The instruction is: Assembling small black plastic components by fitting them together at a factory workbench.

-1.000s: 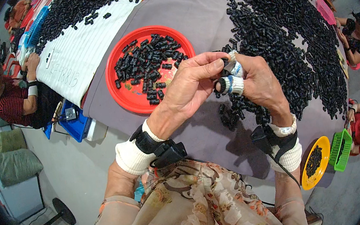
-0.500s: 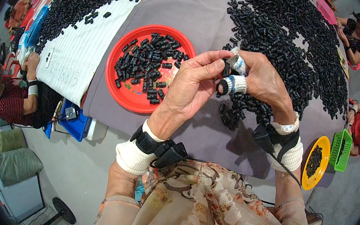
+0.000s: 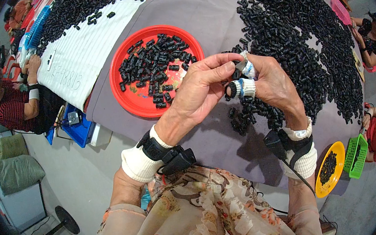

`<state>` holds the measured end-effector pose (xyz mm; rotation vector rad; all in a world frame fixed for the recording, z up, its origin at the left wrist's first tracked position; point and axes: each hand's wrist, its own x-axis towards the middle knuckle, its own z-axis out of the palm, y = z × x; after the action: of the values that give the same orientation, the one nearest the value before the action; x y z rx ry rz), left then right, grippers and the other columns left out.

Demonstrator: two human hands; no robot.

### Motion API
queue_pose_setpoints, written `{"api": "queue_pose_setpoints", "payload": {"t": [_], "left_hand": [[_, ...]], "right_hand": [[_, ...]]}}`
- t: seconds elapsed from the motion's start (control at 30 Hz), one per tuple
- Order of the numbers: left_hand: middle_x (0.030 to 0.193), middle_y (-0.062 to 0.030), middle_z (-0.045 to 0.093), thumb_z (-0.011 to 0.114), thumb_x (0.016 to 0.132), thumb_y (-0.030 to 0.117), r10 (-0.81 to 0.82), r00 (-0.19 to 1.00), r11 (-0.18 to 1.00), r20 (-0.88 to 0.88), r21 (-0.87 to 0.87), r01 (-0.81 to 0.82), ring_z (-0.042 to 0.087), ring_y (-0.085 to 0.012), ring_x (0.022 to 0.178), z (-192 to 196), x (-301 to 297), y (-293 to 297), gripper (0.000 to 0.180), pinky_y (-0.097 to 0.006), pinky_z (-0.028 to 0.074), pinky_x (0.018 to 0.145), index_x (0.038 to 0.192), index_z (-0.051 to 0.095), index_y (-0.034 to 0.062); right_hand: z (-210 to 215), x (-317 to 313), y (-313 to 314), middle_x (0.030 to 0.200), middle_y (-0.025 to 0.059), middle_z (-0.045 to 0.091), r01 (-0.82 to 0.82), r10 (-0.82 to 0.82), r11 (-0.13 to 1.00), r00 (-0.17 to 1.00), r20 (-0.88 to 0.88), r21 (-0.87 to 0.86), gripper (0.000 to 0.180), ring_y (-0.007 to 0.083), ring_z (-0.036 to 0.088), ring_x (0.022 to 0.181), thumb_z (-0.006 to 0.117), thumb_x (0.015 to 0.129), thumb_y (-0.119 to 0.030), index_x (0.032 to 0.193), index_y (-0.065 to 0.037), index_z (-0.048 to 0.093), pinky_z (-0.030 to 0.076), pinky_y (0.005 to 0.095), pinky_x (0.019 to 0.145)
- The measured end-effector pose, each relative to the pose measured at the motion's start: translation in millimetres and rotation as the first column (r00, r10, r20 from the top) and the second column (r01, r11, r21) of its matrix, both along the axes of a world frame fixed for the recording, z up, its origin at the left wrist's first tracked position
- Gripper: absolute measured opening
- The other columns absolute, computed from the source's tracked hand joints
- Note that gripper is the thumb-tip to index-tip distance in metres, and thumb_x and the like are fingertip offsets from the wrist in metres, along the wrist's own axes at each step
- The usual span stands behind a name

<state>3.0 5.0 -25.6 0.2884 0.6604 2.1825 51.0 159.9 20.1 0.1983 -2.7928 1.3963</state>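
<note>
Grey table (image 3: 194, 5) takes up most of the view, with a big heap (image 3: 298, 26) of small black parts over its right side and spilling toward the near edge. A red tray (image 3: 123, 94) sits left of centre, partly filled with the same parts. Both hands are raised over the table's near edge, close together. Left hand (image 3: 203, 85) has fingers curled, thumb and forefinger pinching a small black part (image 3: 236, 71) against the right hand's taped fingertips. Right hand (image 3: 274, 84) is curled, two fingers wrapped in white tape, one also holding a second black piece (image 3: 230, 89) at its tip. Judged step: fitting or checking one part held between the hands, mid-cycle of sorting from heap to tray. Next move likely calls for a firm pinch and small twist or push, then a short reach left to the tray. Exact join between the pieces is too small to tell.
</note>
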Motion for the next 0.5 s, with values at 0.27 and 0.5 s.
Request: {"api": "queue_pose_setpoints", "payload": {"t": [0.27, 0.5], "left_hand": [[0.098, -0.0081, 0.059, 0.052, 0.086, 0.010, 0.027, 0.999, 0.999, 0.017, -0.029, -0.027, 0.058, -0.0150, 0.088, -0.4, 2.3, 1.9, 0.025, -0.029, 0.049, 0.079, 0.108, 0.053, -0.0024], [0.099, -0.0078, 0.059, 0.053, 0.085, 0.009, 0.002, 0.997, 0.999, 0.075, 0.034, -0.004, 0.058, -0.0153, 0.087, -0.3, 1.8, 3.7, 0.026, -0.030, 0.048, 0.080, 0.109, 0.052, -0.0006]], "right_hand": [[-1.4, 0.0, -1.0, 0.062, 0.0117, 0.056, -0.010, 0.010, 1.000, 0.999, -0.038, 0.011, 0.032, 0.0202, 0.052, 0.052, 0.068, 0.070, -0.026, 0.077, 0.001, 0.054, 0.042, 0.0329, 0.053], [-1.9, 0.6, 1.9, 0.056, 0.0053, 0.049, 0.097, -0.098, 0.995, 0.995, -0.027, -0.033, 0.030, 0.0110, 0.044, 0.052, 0.073, 0.063, -0.018, 0.071, 0.000, 0.051, 0.038, 0.0291, 0.049]]}}
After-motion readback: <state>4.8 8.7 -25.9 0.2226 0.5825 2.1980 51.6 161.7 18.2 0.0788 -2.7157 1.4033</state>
